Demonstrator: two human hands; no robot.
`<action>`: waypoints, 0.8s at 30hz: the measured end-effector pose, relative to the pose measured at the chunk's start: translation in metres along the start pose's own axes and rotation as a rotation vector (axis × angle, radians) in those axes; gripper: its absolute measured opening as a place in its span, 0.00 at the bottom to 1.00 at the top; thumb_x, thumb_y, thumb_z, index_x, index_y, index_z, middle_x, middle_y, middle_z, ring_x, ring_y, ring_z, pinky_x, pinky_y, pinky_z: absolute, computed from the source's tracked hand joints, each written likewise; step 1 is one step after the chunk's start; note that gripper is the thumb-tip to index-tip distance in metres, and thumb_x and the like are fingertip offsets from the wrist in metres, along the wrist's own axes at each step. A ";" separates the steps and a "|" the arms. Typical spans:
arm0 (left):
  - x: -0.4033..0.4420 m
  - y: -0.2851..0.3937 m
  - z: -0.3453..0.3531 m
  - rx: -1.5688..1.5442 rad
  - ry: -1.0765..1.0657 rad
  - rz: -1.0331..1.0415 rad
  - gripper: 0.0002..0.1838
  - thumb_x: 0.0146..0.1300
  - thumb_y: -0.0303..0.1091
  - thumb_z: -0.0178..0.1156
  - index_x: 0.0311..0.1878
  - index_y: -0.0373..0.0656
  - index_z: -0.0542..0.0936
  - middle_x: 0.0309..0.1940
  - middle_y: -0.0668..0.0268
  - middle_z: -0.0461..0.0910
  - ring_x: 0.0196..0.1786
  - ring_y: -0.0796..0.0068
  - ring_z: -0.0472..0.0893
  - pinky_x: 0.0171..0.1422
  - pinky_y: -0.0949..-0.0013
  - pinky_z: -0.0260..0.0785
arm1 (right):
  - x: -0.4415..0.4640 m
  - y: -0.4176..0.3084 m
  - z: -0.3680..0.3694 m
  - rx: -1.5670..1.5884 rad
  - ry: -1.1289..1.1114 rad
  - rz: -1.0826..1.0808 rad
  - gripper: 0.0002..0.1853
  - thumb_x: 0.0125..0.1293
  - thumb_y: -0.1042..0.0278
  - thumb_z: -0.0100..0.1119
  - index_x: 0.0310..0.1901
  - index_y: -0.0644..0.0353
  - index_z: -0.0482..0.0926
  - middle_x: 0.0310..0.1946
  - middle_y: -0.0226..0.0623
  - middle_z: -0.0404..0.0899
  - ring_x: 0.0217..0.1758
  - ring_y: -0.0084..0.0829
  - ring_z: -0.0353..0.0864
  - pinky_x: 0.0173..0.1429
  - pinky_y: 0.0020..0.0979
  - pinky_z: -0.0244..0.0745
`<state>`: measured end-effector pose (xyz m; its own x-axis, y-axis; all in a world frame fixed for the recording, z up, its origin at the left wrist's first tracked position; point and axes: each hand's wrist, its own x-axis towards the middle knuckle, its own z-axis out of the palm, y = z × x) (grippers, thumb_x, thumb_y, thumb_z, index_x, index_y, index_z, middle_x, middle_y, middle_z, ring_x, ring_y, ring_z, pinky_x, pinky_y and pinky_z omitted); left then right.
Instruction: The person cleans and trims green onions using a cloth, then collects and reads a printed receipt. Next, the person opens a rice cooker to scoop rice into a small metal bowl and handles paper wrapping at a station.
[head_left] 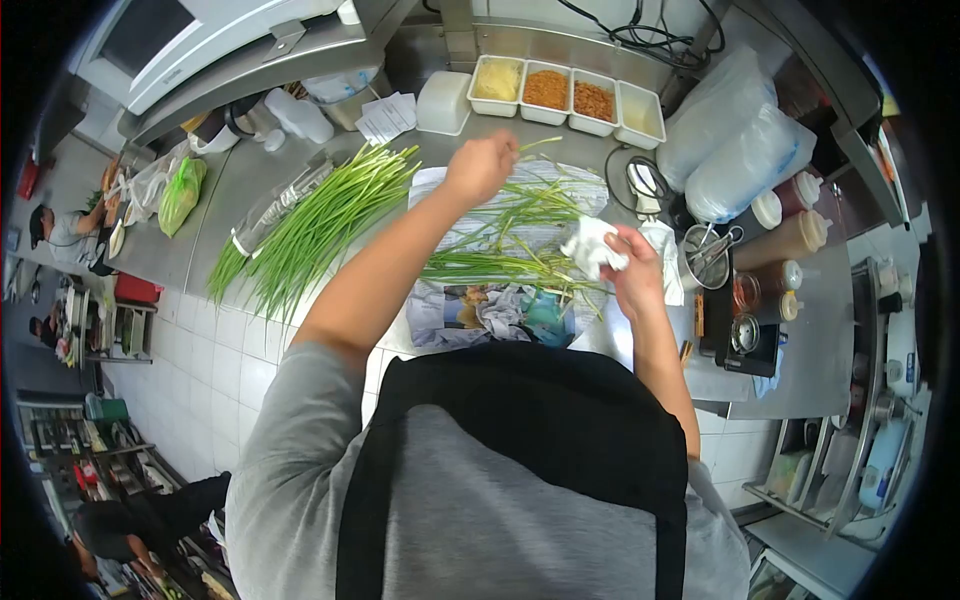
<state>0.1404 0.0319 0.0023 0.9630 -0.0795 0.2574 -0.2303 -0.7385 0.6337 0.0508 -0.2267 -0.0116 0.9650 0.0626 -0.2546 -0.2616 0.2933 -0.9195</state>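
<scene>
My left hand (484,168) is closed above the upper left of the newspaper (455,215), with a thin green stalk (540,143) sticking out beside its fingers. My right hand (634,270) grips a crumpled white cloth or paper (594,247) at the newspaper's right side. Loose green stalks (535,205) lie between my hands, and another row of stalks (490,266) lies nearer to me. A large bundle of long green stalks (325,230) rests on the counter to the left, beside a clear plastic wrap (284,208).
Behind the newspaper stand white tubs (546,90) of food. Plastic bags (740,150), a metal container with whisks (706,256) and sauce bottles (790,240) are at the right. One person (75,235) is at the far left, another (135,525) at the lower left.
</scene>
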 end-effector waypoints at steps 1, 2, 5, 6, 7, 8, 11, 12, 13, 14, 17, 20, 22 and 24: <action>-0.012 0.018 -0.002 -0.161 -0.043 -0.010 0.06 0.63 0.32 0.55 0.38 0.40 0.74 0.24 0.66 0.78 0.28 0.72 0.78 0.33 0.69 0.70 | 0.011 0.004 0.005 0.021 -0.051 0.000 0.11 0.62 0.72 0.57 0.46 0.60 0.75 0.35 0.33 0.79 0.30 0.24 0.77 0.30 0.24 0.73; -0.023 0.032 -0.003 -0.322 -0.087 -0.022 0.06 0.64 0.31 0.55 0.38 0.39 0.74 0.23 0.67 0.78 0.26 0.76 0.77 0.31 0.73 0.69 | 0.019 0.005 0.015 0.128 -0.059 -0.043 0.11 0.62 0.73 0.56 0.47 0.61 0.74 0.37 0.35 0.79 0.34 0.24 0.78 0.33 0.25 0.74; -0.054 0.064 0.000 -0.503 -0.187 -0.106 0.05 0.66 0.30 0.54 0.37 0.37 0.73 0.23 0.69 0.77 0.26 0.86 0.73 0.29 0.79 0.65 | 0.021 0.004 0.049 0.411 -0.141 -0.058 0.14 0.62 0.79 0.55 0.50 0.64 0.73 0.43 0.38 0.77 0.44 0.27 0.78 0.44 0.29 0.77; -0.061 0.065 0.006 -0.486 -0.110 -0.038 0.03 0.65 0.27 0.53 0.37 0.37 0.73 0.24 0.70 0.77 0.26 0.87 0.73 0.28 0.77 0.65 | 0.022 0.007 0.056 0.445 -0.180 -0.033 0.15 0.61 0.79 0.56 0.50 0.65 0.73 0.43 0.37 0.78 0.45 0.28 0.78 0.45 0.30 0.77; -0.065 0.063 0.009 -0.470 -0.115 -0.046 0.03 0.65 0.26 0.53 0.37 0.37 0.73 0.24 0.70 0.77 0.26 0.87 0.72 0.28 0.77 0.64 | 0.021 0.008 0.062 0.478 -0.222 -0.008 0.15 0.61 0.79 0.56 0.51 0.65 0.72 0.43 0.37 0.78 0.45 0.28 0.78 0.46 0.30 0.77; -0.068 0.062 0.011 -0.454 -0.119 -0.056 0.02 0.64 0.25 0.53 0.37 0.37 0.74 0.24 0.70 0.77 0.26 0.87 0.72 0.28 0.78 0.64 | 0.014 0.010 0.067 0.450 -0.216 -0.040 0.14 0.60 0.77 0.60 0.49 0.66 0.74 0.40 0.35 0.79 0.40 0.24 0.79 0.40 0.26 0.76; -0.082 0.069 0.009 -0.372 -0.123 -0.064 0.03 0.62 0.23 0.52 0.37 0.38 0.74 0.24 0.67 0.78 0.25 0.83 0.74 0.29 0.76 0.65 | 0.006 0.021 0.064 0.346 -0.185 -0.063 0.11 0.60 0.74 0.61 0.45 0.64 0.77 0.34 0.31 0.80 0.32 0.19 0.77 0.32 0.21 0.72; -0.085 0.071 0.009 -0.321 -0.136 -0.068 0.03 0.62 0.23 0.52 0.37 0.38 0.74 0.24 0.65 0.78 0.25 0.82 0.74 0.30 0.75 0.66 | 0.004 0.023 0.063 0.336 -0.173 -0.069 0.10 0.60 0.75 0.60 0.44 0.64 0.77 0.34 0.32 0.80 0.32 0.19 0.77 0.31 0.21 0.71; -0.089 0.072 0.009 -0.270 -0.150 -0.071 0.03 0.61 0.23 0.52 0.37 0.38 0.74 0.23 0.64 0.78 0.24 0.80 0.75 0.30 0.74 0.67 | 0.002 0.024 0.062 0.327 -0.160 -0.075 0.09 0.60 0.76 0.60 0.43 0.64 0.77 0.34 0.32 0.80 0.31 0.19 0.77 0.30 0.21 0.70; -0.094 0.074 0.011 -0.251 -0.123 -0.055 0.04 0.60 0.25 0.53 0.38 0.39 0.74 0.22 0.62 0.78 0.23 0.76 0.76 0.31 0.72 0.68 | 0.000 0.025 0.061 0.318 -0.147 -0.082 0.08 0.61 0.76 0.59 0.42 0.64 0.77 0.34 0.32 0.80 0.30 0.19 0.77 0.29 0.20 0.69; -0.101 0.074 0.016 -0.256 -0.127 -0.048 0.03 0.61 0.27 0.54 0.37 0.39 0.74 0.21 0.64 0.77 0.23 0.77 0.76 0.31 0.72 0.68 | 0.007 0.025 0.056 0.377 -0.018 -0.116 0.08 0.62 0.80 0.52 0.42 0.65 0.77 0.35 0.36 0.80 0.33 0.24 0.79 0.32 0.22 0.73; -0.109 0.077 0.010 -0.259 -0.177 -0.091 0.04 0.62 0.29 0.55 0.36 0.38 0.73 0.20 0.65 0.77 0.23 0.79 0.75 0.31 0.74 0.67 | 0.028 0.015 0.035 0.513 0.055 -0.190 0.12 0.61 0.85 0.44 0.43 0.66 0.75 0.38 0.41 0.80 0.40 0.31 0.81 0.41 0.28 0.78; -0.112 0.072 0.009 -0.353 -0.183 -0.148 0.05 0.62 0.29 0.55 0.35 0.38 0.73 0.20 0.67 0.77 0.24 0.80 0.75 0.30 0.74 0.67 | 0.033 0.010 0.019 0.579 0.064 -0.205 0.13 0.61 0.86 0.43 0.44 0.67 0.75 0.39 0.43 0.79 0.43 0.34 0.81 0.47 0.32 0.78; -0.113 0.073 0.009 -0.429 -0.174 -0.177 0.05 0.63 0.29 0.54 0.35 0.37 0.73 0.20 0.67 0.77 0.24 0.81 0.74 0.30 0.74 0.66 | 0.030 0.007 0.010 0.610 0.066 -0.177 0.12 0.62 0.85 0.44 0.45 0.68 0.74 0.40 0.44 0.79 0.46 0.36 0.80 0.54 0.34 0.77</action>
<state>0.0160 -0.0189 0.0131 0.9932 -0.1152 0.0158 -0.0623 -0.4115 0.9093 0.0783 -0.2129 -0.0229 0.9845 -0.0903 -0.1501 -0.0223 0.7854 -0.6185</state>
